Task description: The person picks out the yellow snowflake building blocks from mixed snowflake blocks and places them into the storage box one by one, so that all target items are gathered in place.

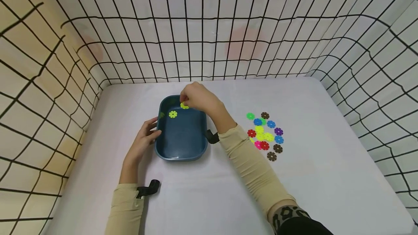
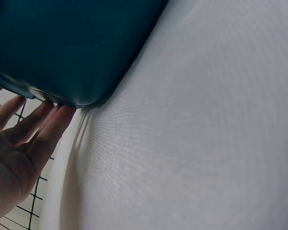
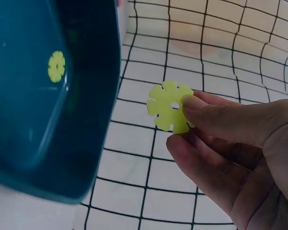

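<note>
A dark blue plastic tub (image 1: 181,140) stands on the white surface, left of the middle. My left hand (image 1: 143,139) holds its left side, the thumb over the rim and the fingers against the outer wall; in the left wrist view those fingers (image 2: 53,129) touch the wall. Over the tub's far end, my right hand (image 1: 200,99) pinches a yellow snowflake disc (image 3: 170,106) between thumb and fingers. Another yellow snowflake disc (image 1: 173,114) lies inside the tub, near its far left corner.
Right of the tub lies a loose group of snowflake discs in several colours, among them a red disc (image 1: 251,133), a purple disc (image 1: 278,131) and a brown disc (image 1: 271,156). Black wire mesh (image 1: 202,41) rises around the back and both sides of the white surface (image 1: 326,177).
</note>
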Demonstrator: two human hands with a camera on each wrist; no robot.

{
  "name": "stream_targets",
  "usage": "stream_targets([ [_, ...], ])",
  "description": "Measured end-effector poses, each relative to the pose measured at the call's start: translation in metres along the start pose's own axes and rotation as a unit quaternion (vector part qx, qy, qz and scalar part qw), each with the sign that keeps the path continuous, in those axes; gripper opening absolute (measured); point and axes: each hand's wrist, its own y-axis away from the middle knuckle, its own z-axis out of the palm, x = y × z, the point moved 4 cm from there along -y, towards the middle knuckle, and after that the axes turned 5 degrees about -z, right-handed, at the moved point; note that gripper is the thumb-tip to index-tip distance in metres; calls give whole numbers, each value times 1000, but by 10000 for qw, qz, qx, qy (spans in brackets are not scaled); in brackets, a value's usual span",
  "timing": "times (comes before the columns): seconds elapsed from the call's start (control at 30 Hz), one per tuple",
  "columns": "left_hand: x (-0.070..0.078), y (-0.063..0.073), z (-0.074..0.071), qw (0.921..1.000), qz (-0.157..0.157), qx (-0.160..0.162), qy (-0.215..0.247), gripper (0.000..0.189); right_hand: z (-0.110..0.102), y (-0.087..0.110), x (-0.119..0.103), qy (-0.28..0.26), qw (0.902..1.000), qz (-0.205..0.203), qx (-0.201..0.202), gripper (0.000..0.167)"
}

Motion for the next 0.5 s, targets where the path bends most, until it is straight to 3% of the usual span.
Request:
stream_targets([
  [0.5,0,0,-1,10000,-44,-48,25,58,24,-17,-6,-128,9992,0,-378,18],
])
